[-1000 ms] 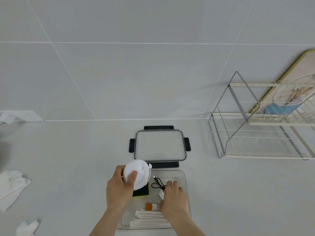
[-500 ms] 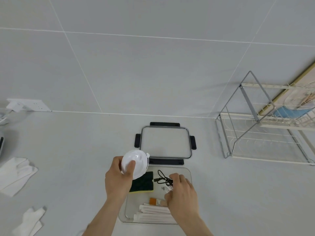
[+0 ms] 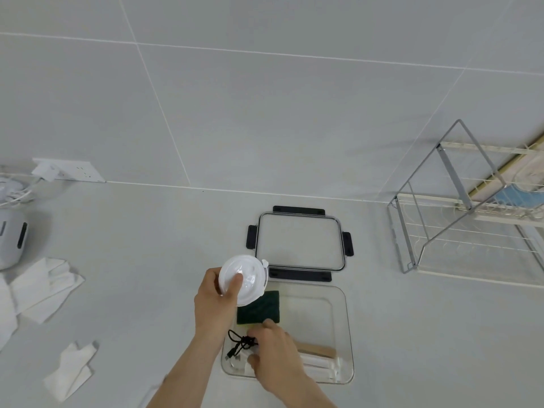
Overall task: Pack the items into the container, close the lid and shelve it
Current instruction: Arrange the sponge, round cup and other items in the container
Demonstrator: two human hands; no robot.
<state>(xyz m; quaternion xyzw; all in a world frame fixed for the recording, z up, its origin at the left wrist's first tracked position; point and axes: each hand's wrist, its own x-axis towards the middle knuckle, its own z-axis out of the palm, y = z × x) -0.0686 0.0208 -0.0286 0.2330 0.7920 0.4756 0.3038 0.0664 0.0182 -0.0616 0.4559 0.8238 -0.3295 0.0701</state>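
No legible writing — left hand (image 3: 213,301) grips white round lid (image 3: 245,279).

- Lid (image 3: 299,245) sits right behind the container (image 3: 347,334) from where I'm looking.
- Sponge (image 3: 259,308), cable (image 3: 240,344) inside it.
- Rack (image 3: 471,231) off right, cloths (image 3: 41,287) left, socket (image 3: 73,173) on the wall.

I have one view only, from the head camera: it looks forward and down over the pale tabletop (image 3: 147,260) toward the tiled wall (image 3: 265,113), wide-angle, close above both forearms, with the wire rack (image 3: 459,240) at the right edge.
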